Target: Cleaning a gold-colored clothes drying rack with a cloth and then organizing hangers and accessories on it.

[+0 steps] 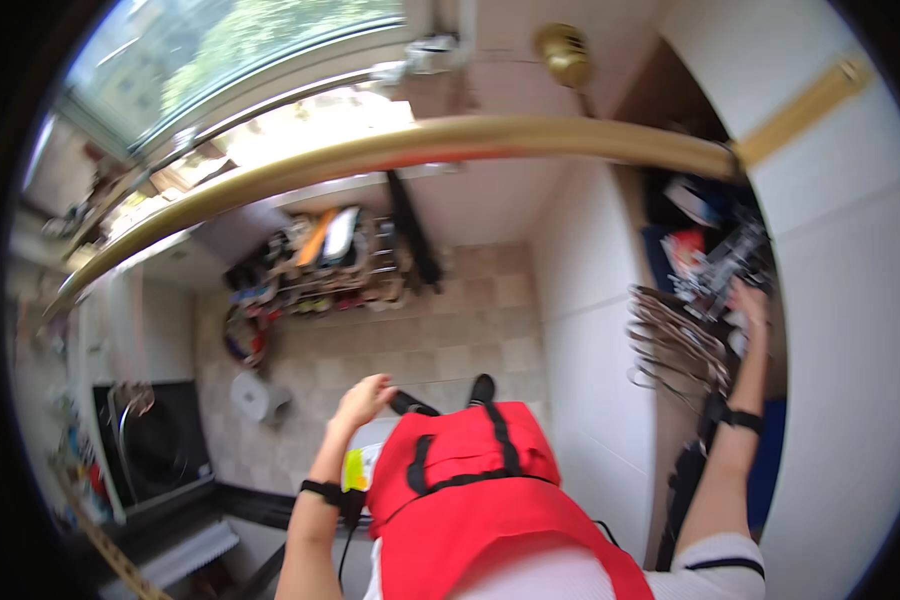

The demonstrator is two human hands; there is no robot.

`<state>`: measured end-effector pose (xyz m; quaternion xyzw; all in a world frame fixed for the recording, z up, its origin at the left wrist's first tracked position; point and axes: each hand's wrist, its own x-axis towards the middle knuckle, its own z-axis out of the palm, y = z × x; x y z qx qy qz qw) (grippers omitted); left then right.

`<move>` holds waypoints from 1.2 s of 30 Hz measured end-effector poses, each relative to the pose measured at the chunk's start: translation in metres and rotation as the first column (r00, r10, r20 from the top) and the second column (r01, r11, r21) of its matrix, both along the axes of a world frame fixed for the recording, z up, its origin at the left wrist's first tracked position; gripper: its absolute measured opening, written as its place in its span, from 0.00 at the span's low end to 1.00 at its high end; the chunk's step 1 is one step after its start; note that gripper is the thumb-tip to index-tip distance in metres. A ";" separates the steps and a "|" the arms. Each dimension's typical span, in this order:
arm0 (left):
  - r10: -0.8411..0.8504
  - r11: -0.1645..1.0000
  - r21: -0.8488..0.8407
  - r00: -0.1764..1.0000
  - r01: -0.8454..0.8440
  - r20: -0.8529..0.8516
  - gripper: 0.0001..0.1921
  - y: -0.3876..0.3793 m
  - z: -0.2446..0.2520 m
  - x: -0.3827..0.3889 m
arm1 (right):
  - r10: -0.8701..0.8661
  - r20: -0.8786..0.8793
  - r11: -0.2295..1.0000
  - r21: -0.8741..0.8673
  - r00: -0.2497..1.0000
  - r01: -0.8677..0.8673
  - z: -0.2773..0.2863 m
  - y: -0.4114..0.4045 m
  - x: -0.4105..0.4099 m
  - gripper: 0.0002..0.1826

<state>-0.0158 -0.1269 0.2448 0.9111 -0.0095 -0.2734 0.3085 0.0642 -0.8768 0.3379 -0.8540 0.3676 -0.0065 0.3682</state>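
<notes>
My right hand (750, 304) reaches into a recess on the right, at the edge of a jumbled bunch of grey hangers (724, 266). Blur hides whether its fingers grip them. Just left of that hand, several brown clothes hangers (675, 334) lie stacked with their hooks sticking out. A red and white item (682, 247) shows behind the grey bunch. My left hand (366, 401) hangs in front of my red apron (480, 517), its fingers loosely bent and nothing in them.
A gold-coloured rod (495, 139) crosses overhead below the window (270, 52). Against the far wall stands a crowded rack of shoes (337, 262). A white roll-shaped object (255, 396) is on the tiled floor (450, 341). White wall panels (600, 337) border the recess.
</notes>
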 end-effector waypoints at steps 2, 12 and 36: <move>-0.008 0.998 -0.065 1.000 0.009 0.016 0.18 -0.008 -0.024 0.009 | 0.053 0.135 0.997 -0.063 0.989 -0.045 0.026 -0.023 -0.024 0.27; 0.643 0.397 -0.442 -0.100 -0.804 0.760 0.06 0.154 0.036 -0.025 | 0.547 0.196 0.831 -0.009 0.814 -0.557 0.034 0.278 0.000 0.13; 0.553 0.632 -0.275 0.173 -0.725 0.815 0.18 0.298 0.208 0.048 | 0.706 0.088 0.700 0.065 0.702 -0.712 -0.017 0.441 -0.004 0.15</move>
